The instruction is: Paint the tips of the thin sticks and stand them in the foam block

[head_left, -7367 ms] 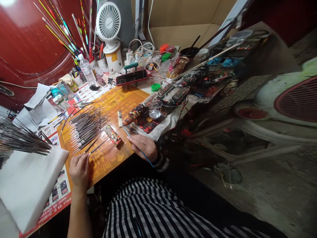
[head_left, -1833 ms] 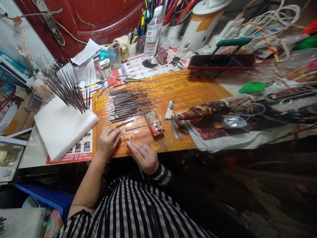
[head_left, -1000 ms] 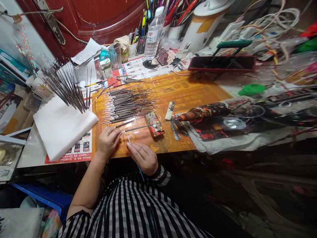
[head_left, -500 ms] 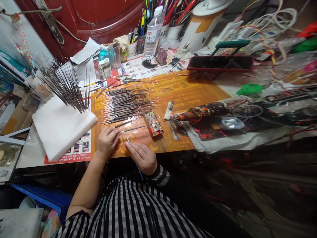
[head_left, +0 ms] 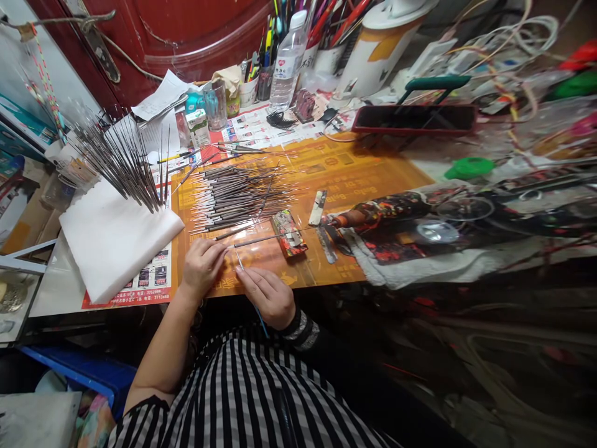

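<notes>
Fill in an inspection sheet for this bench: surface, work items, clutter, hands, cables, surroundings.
Surface: printed orange sheet, glossy.
Work items: dark rod passing over a paint-spotted block; similar rods piled alongside; upright rods in white foam.
Clutter: bottle, papers and phone-like device at the back.
Hands: left hand pinches the dark rod's left end; right hand holds a blue-handled tool, tip near the rod, contact unclear.
Cables: white and yellow cables, tangled, back right.
Surroundings: red door behind; blue bin low at left.

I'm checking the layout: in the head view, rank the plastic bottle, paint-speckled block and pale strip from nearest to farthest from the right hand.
1. Paint-speckled block: just ahead of the right hand, slightly right.
2. Pale strip: beyond the block, farther right.
3. Plastic bottle: at the back.
</notes>
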{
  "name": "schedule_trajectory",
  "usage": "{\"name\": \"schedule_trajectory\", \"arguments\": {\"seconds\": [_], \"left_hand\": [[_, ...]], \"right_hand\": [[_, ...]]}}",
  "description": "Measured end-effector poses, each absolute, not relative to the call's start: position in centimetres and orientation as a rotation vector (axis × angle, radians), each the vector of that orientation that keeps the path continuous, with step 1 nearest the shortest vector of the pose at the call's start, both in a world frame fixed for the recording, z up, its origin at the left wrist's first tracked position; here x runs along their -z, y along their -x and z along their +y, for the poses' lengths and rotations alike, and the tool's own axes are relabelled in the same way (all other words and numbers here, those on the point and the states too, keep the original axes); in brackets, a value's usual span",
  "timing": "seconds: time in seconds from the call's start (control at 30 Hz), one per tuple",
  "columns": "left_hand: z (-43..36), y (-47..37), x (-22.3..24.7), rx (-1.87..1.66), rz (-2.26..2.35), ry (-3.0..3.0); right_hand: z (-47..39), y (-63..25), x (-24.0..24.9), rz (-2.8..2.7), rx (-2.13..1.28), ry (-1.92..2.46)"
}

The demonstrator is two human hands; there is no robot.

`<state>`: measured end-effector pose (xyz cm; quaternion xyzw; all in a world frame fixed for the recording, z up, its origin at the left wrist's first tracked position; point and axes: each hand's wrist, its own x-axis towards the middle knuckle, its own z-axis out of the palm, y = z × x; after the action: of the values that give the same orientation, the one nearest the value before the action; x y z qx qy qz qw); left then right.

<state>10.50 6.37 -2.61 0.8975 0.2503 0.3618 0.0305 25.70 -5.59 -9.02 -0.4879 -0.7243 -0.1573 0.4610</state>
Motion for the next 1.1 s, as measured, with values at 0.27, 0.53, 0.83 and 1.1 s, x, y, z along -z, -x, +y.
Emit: {"name": "schedule_trajectory", "arguments": {"seconds": [0.27,0.53,0.83,1.1], "left_hand": [[6.42,-10.51,2.55,-1.136,0.751,-2.775],[6.44,-10.45,2.66,-1.133,0.764,-2.778],[6.40,-10.49,2.76,-1.121,0.801,-2.774],[6.55,-10.42,2.74,-1.080,0.840,-2.775]], "right_hand": [[-5.62,-25.71,9.20,-1.783,0.379,1.208],[-5.63,-25.67,9.31,-1.783,0.371,1.197],[-5.68,-25.79,9.23,-1.783,0.367,1.154],[-5.85,-26.30,9.51,-1.789,0.356,1.086]]}}
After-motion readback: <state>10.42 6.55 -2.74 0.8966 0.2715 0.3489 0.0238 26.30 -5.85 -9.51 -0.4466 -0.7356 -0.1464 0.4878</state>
